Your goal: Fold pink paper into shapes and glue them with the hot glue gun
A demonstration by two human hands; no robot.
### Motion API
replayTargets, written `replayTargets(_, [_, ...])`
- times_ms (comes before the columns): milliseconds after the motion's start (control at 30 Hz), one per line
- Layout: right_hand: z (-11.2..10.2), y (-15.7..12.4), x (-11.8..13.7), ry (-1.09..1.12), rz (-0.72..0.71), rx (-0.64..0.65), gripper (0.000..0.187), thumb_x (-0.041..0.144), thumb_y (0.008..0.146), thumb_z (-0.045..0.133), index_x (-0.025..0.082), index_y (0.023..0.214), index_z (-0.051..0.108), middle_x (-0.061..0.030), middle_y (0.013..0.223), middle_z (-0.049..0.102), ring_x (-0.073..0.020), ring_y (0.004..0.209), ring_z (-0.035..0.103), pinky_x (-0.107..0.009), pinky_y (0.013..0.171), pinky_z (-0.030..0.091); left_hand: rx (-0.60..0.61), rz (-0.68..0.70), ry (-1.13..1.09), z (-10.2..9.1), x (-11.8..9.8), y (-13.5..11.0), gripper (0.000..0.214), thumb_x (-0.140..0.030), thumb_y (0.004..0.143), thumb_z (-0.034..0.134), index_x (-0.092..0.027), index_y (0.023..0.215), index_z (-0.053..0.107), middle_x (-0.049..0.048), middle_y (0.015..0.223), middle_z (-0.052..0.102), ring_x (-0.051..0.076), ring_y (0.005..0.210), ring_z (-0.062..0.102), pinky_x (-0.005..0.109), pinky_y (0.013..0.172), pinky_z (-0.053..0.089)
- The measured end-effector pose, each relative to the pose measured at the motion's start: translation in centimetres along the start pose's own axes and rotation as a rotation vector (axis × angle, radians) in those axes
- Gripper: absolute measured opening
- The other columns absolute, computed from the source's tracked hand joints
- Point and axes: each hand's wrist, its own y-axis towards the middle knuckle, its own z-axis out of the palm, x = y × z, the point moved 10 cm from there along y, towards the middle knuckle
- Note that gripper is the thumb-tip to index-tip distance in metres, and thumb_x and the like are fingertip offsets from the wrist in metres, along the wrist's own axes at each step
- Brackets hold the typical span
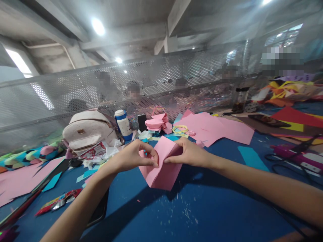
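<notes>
A folded piece of pink paper (164,178) is held up over the blue table, its panels standing at angles to each other. My left hand (137,156) pinches its left side, thumb and forefinger closed on the paper near the middle crease. On the other side my right hand (189,153) grips the upper right panel, with the thumb in front and the fingers partly hidden behind the paper. Both hands are close together. Behind them lie flat pink sheets (204,126) and a small stack of folded pink paper pieces (156,122).
A white backpack (87,129) and a white-and-blue bottle (123,124) stand at the back left, before a perforated metal screen (151,74). A phone (99,210) lies under my left forearm. Snack wrappers (59,201) are at left; a purple tool with a cable (297,159) is at right.
</notes>
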Motion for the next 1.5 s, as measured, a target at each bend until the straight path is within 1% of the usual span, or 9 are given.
replayTargets(167, [-0.8,0.1,0.7,-0.014,-0.074,-0.067,0.029,0.032,0.071,0.077,0.016,0.095,0.072,-0.0042,0.087,0.073,-0.0203,0.082,0.065,-0.032,0.076,0.051,-0.074,0.007,0.069,-0.7,-0.2,0.0,0.01,-0.025,0.077,0.074,-0.017,0.071,0.072,-0.0008,0.071,0.07,0.012,0.071,0.057,0.023,0.073,0.041])
replayTargets(333, [-2.8,-0.5,2.2,-0.133,-0.189,-0.278,0.042,0.034,0.072,0.077,0.021,0.108,0.063,-0.0054,0.109,0.067,-0.0232,0.101,0.06,-0.038,0.09,0.049,-0.201,0.033,0.146,-1.9,-1.0,-0.4,0.007,-0.023,0.077,0.074,-0.019,0.071,0.073,-0.0012,0.071,0.071,0.014,0.074,0.056,0.025,0.077,0.04])
replayTargets(467, [-3.8,-0.9,3.2,-0.198,-0.223,-0.38,0.045,0.038,0.072,0.077,0.022,0.111,0.06,-0.0057,0.115,0.064,-0.0243,0.108,0.057,-0.04,0.093,0.047,-0.303,0.09,0.252,-2.6,-2.1,-0.8,0.011,-0.028,0.08,0.073,-0.022,0.071,0.073,-0.0023,0.074,0.071,0.015,0.076,0.058,0.033,0.093,0.035])
replayTargets(667, [-2.4,0.6,2.7,-0.164,-0.087,-0.041,0.03,0.042,0.068,0.079,0.014,0.072,0.067,-0.0015,0.069,0.064,-0.0176,0.07,0.058,-0.029,0.062,0.048,-0.219,0.148,0.306,-1.4,-3.0,-0.9,0.012,-0.032,0.082,0.071,-0.023,0.074,0.07,-0.0056,0.075,0.072,0.014,0.074,0.061,0.039,0.11,0.016])
replayTargets(833, [-1.2,0.6,2.1,-0.109,-0.067,0.08,0.029,0.038,0.068,0.08,0.014,0.081,0.07,-0.0043,0.08,0.071,-0.0195,0.077,0.064,-0.031,0.068,0.052,-0.207,0.12,0.246,-1.3,-2.7,-0.9,0.011,-0.029,0.08,0.073,-0.022,0.072,0.071,-0.0055,0.075,0.072,0.012,0.069,0.06,0.039,0.111,0.018])
replayTargets(1000, [-2.6,-0.7,5.2,-0.259,-0.391,-0.221,0.064,0.03,0.067,0.083,0.021,0.122,0.053,-0.0067,0.117,0.06,-0.0221,0.107,0.058,-0.04,0.093,0.049,-0.181,0.076,0.157,-1.3,-2.0,-0.7,0.014,-0.031,0.082,0.071,-0.02,0.073,0.072,-0.0022,0.074,0.071,0.013,0.073,0.059,0.03,0.087,0.039])
replayTargets(1067, [-2.3,-1.7,6.6,-0.32,-0.53,-0.244,0.065,0.029,0.075,0.079,0.025,0.13,0.045,-0.0077,0.124,0.054,-0.0207,0.111,0.055,-0.04,0.095,0.048,-0.164,0.078,0.111,-1.2,-1.9,-0.7,0.015,-0.031,0.082,0.071,-0.018,0.073,0.073,-0.001,0.073,0.07,0.014,0.074,0.057,0.026,0.078,0.04])
replayTargets(1233, [-0.9,-3.6,9.5,-0.682,-0.777,-0.301,0.006,0.028,0.085,0.07,0.029,0.091,0.07,-0.0042,0.135,0.047,-0.0245,0.126,0.04,-0.046,0.102,0.037,-0.155,0.077,0.048,-1.3,-1.7,-0.7,0.015,-0.03,0.08,0.072,-0.017,0.072,0.071,-0.0006,0.072,0.069,0.013,0.073,0.056,0.025,0.076,0.041])
replayTargets(1500, [0.8,-3.9,10.1,-0.841,-0.898,-0.207,0.011,0.029,0.092,0.062,0.031,0.09,0.072,0.0031,0.106,0.07,-0.017,0.108,0.051,-0.038,0.095,0.033,-0.154,0.058,0.024,-1.4,-1.0,-0.7,0.012,-0.03,0.077,0.074,-0.018,0.076,0.073,0.0002,0.079,0.072,0.015,0.079,0.06,0.027,0.079,0.042])
